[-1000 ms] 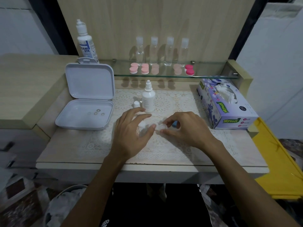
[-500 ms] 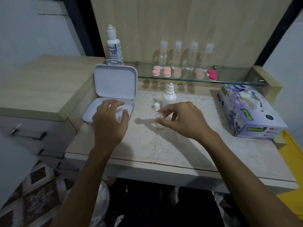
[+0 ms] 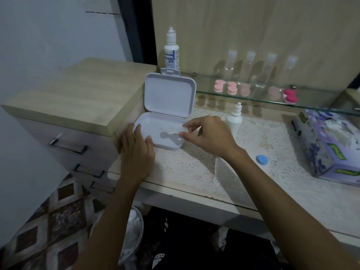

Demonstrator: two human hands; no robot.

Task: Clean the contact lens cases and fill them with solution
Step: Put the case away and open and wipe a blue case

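Left hand (image 3: 136, 151) resting on the near-left corner of the open white box (image 3: 161, 133), fingers straight along its rim, thumb against the front edge, gripping nothing. Right hand (image 3: 210, 136) poised over the box's right edge, thumb and forefinger in a narrow grip on a clear contact lens case (image 3: 183, 130), held just above the tray. Lid upright at the back. Small white dropper bottle (image 3: 234, 118) standing just behind the right hand; blue cap (image 3: 262, 160) lying apart on the lace-covered bench (image 3: 194, 172), near the right forearm. Tissue box (image 3: 331, 145) at the far right edge. Bare lace between box and bench front. Pink cases (image 3: 231, 88) and clear bottles (image 3: 249, 69) lined on the glass shelf (image 3: 272, 100) behind.
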